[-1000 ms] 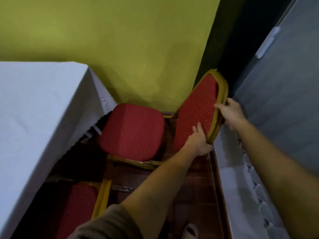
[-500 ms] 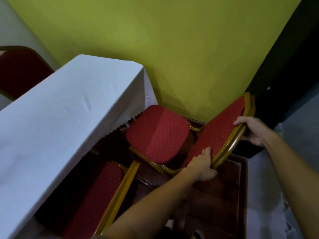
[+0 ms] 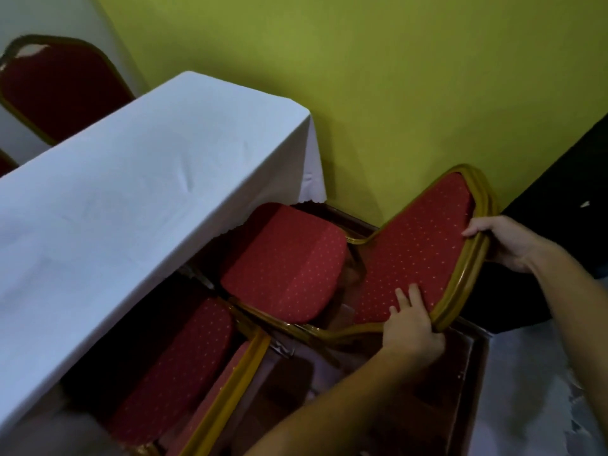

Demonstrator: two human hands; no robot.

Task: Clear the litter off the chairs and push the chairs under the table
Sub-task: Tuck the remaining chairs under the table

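Red chair (image 3: 289, 261): backrest rim is gripped by left hand (image 3: 411, 327) and right hand (image 3: 506, 241), fingers closed round it; seat is partly tucked under white-clothed worktop (image 3: 131, 199).

Chair (image 3: 286, 261) hemmed by table (image 3: 131, 205), wall (image 3: 378, 93)

Dotted red cloth chair (image 3: 414, 255), glossy gold frame (perhaps metal), matt white tablecloth (image 3: 138, 205)
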